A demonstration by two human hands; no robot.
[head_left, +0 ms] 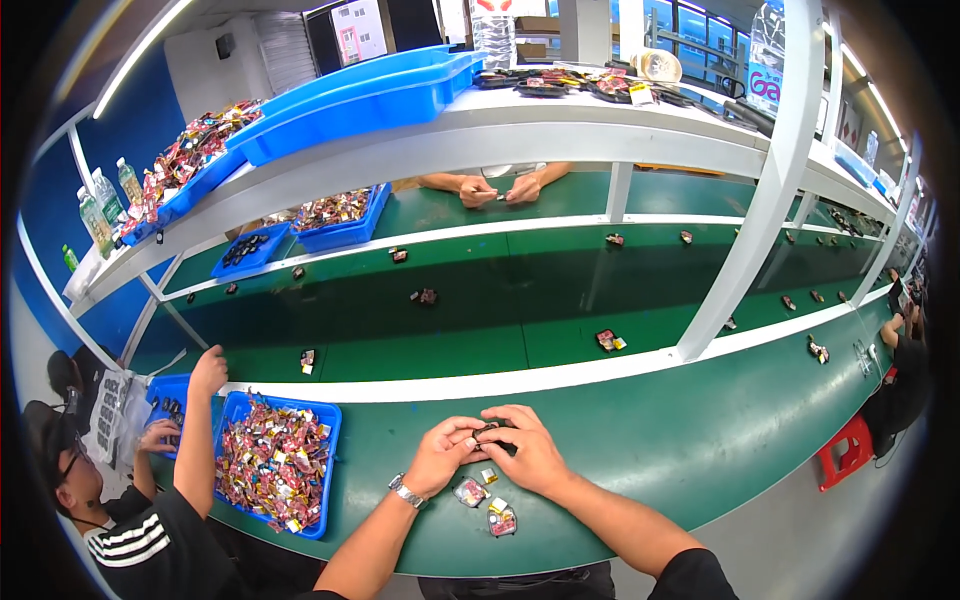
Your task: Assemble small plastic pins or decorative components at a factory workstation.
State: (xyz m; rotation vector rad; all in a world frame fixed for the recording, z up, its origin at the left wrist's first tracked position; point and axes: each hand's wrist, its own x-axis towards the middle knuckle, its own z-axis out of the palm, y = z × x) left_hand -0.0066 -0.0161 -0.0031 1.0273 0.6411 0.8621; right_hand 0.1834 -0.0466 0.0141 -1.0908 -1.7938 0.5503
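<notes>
Bare left hand (444,455) and right hand (532,458) clamp fingers on one small black plastic part (493,431), seemingly unfinished, near the front edge of the green table (690,440), with two flat pink-and-black pieces (502,521) and a heaped blue plastic tray (334,440) apparently left.

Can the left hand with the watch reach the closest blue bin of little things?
Probably yes: only bare green table lies between the left hand and the blue bin. But that hand looks busy, holding a small black part with the right hand.
</notes>
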